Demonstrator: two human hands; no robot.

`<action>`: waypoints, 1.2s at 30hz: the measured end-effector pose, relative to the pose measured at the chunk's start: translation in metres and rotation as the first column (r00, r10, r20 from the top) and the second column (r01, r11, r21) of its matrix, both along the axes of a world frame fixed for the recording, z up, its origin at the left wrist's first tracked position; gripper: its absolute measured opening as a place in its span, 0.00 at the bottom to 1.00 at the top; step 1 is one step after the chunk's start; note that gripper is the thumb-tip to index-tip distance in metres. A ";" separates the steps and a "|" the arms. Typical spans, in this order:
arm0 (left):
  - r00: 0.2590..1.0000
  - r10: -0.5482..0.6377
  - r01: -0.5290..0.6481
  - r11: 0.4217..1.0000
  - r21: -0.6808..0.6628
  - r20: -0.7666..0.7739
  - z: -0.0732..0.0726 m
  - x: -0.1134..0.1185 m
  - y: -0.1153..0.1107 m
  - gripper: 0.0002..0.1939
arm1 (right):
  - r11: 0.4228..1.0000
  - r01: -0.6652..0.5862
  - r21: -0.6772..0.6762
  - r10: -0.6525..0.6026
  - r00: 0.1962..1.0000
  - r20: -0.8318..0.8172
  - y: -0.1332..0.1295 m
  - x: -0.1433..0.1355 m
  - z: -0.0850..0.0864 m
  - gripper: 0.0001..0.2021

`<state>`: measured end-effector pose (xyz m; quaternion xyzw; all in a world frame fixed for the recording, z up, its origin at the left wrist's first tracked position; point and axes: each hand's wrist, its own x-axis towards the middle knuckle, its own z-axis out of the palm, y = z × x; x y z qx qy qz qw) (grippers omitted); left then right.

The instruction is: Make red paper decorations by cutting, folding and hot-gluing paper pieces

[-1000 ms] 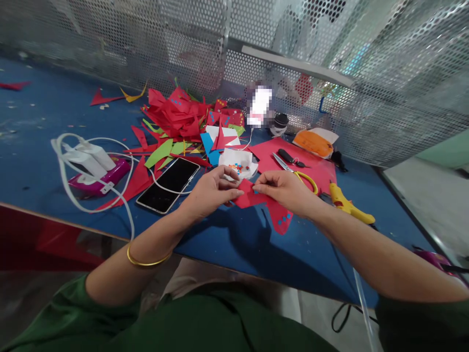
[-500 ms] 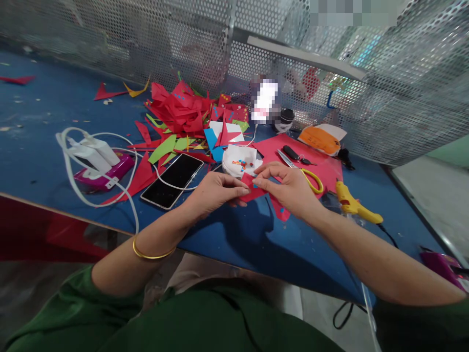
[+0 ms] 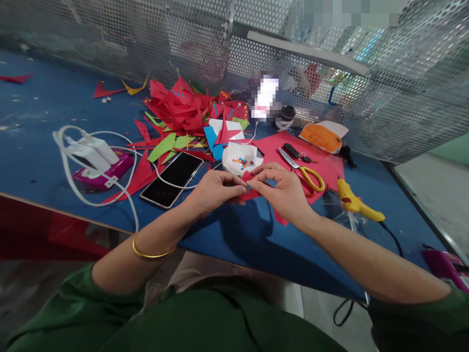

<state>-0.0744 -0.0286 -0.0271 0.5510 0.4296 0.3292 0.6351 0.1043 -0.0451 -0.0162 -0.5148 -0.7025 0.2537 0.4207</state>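
Observation:
My left hand (image 3: 220,192) pinches the left edge of a small red paper piece (image 3: 252,194) above the blue table. Against the same piece, near a small blue bit, are the closed thumb and fingertips of my right hand (image 3: 280,188); whether they hold that bit is too small to tell. Just beyond my fingers stands a white dish (image 3: 231,166) holding tiny orange and blue pieces. Part of another red piece (image 3: 281,218) shows below my right hand. Yellow-handled scissors (image 3: 311,178) lie on a red sheet (image 3: 269,143) to the right.
A black-screened phone (image 3: 172,180) and white chargers with cables (image 3: 97,151) lie at left. Red and green paper scraps (image 3: 179,110) are heaped behind. A yellow glue gun (image 3: 357,201) lies at right. A perforated metal screen (image 3: 146,44) borders the table's back.
My right hand has moved slightly left, its fingertips closer to my left hand's. More of the scissors shows. The view has shifted a little.

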 end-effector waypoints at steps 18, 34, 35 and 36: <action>0.999 0.006 -0.005 1.000 0.017 -0.034 0.005 0.001 -0.002 0.05 | 0.998 -0.038 -0.058 0.043 0.995 0.088 -0.002 0.006 0.006 0.05; 0.995 -0.035 0.046 0.992 0.114 -0.097 -0.001 0.000 0.000 0.12 | 0.925 -0.049 -0.376 0.030 0.998 -0.058 0.004 0.014 0.017 0.09; 0.993 -0.011 0.029 0.988 0.151 -0.119 -0.002 0.000 0.000 0.13 | 0.928 -0.045 -0.370 0.030 0.998 -0.046 0.003 0.014 0.017 0.09; 0.991 0.021 0.003 0.982 0.188 -0.129 -0.003 0.000 0.001 0.13 | 0.930 -0.041 -0.365 0.030 0.999 -0.034 0.003 0.013 0.017 0.08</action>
